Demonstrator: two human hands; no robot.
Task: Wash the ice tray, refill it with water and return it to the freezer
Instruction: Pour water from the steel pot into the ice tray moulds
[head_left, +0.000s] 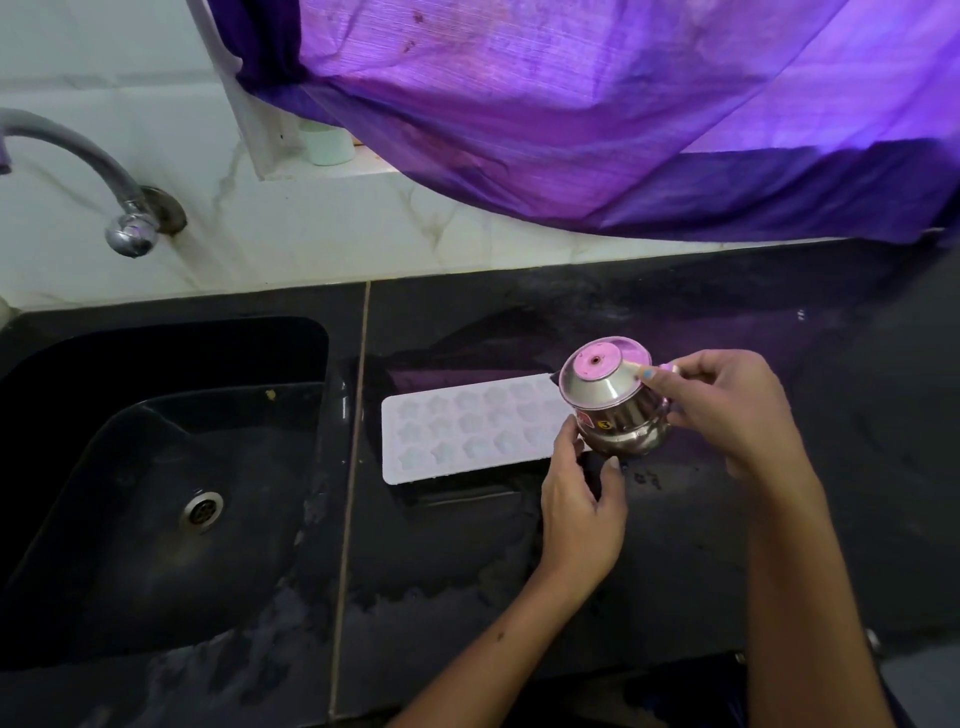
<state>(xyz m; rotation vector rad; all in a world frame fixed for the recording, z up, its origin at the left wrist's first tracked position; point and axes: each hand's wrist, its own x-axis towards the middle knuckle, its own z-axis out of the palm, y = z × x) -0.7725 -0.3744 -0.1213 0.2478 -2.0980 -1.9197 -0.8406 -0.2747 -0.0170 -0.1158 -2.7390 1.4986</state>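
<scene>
A white ice tray (467, 431) with star-shaped cups lies flat on the dark counter (519, 561), just right of the sink. Over its right end a small steel pot (610, 405) is tilted, its mouth turned toward the tray and the camera. My right hand (727, 410) grips the pot at its rim and upper side. My left hand (582, 509) holds the pot's rounded bottom from below with fingers and thumb curled round it. The tray's right end is hidden behind the pot.
A black sink (156, 467) with a metal drain (201, 512) fills the left. A curved tap (78, 171) juts from the white tiled wall above it. A purple curtain (623, 114) hangs over the back of the counter. A pale cup (328, 145) stands on the ledge.
</scene>
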